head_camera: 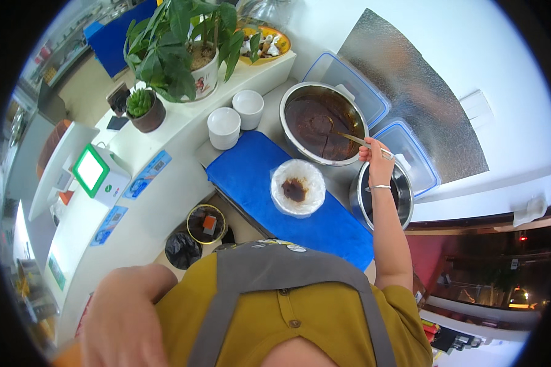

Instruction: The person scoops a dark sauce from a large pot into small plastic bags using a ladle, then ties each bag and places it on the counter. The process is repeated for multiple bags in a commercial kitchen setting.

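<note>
My right hand (pixel 373 153) grips the handle of a metal ladle (pixel 351 138). The ladle's bowl dips into dark brown sauce (pixel 310 108) inside a large stainless steel pot (pixel 282 121). Close in front of me, a white bowl lined with a clear plastic bag (pixel 314 204) holds a patch of brown sauce (pixel 295 189). It rests on a blue cloth (pixel 238 165). Near the camera at lower left is my left hand (pixel 124 316), large and blurred, its fingers running past the frame's bottom edge. Nothing shows in its visible part.
A second steel pot (pixel 407 208) sits partly behind my right forearm. Stacked white bowls (pixel 223 126) stand beyond the cloth. Clear blue-rimmed lids (pixel 319 69) lean by the wall. Potted plants (pixel 165 59) and a green-framed screen device (pixel 91 169) occupy the counter; a bin (pixel 206 225) stands below.
</note>
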### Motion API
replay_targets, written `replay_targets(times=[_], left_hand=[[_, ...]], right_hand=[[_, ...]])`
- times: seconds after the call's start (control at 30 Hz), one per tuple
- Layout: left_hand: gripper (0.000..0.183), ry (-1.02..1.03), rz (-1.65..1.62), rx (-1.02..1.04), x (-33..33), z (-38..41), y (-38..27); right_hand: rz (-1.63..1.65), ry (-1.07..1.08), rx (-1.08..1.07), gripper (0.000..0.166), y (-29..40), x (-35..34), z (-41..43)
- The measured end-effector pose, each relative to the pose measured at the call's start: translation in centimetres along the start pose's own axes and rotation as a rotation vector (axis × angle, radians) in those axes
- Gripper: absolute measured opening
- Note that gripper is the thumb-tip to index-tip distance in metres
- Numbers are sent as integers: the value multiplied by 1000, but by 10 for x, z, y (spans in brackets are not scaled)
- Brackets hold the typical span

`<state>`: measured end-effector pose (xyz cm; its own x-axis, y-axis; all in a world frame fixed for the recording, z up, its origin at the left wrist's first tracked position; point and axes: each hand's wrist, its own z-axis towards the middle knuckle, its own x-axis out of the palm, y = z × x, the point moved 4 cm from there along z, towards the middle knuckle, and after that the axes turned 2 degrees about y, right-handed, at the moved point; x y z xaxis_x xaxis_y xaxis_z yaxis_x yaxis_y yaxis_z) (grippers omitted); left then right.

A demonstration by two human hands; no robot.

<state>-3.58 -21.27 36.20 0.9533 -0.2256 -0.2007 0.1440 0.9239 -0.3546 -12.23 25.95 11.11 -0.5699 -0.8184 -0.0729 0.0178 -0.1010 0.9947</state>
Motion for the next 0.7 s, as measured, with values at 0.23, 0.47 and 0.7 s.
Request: replay_targets(times=[0.23, 0.47, 0.7], left_hand=[[35, -897, 160, -975, -31, -176, 65], [70, -1405, -252, -1335, -33, -321, 177], [92, -1455, -596, -1180, -33, -334, 237]], right_hand=[[6, 33, -31, 28, 18, -3, -15], [-4, 64, 32, 29, 12, 1, -30], [-54, 83, 34, 28, 4, 8, -38]])
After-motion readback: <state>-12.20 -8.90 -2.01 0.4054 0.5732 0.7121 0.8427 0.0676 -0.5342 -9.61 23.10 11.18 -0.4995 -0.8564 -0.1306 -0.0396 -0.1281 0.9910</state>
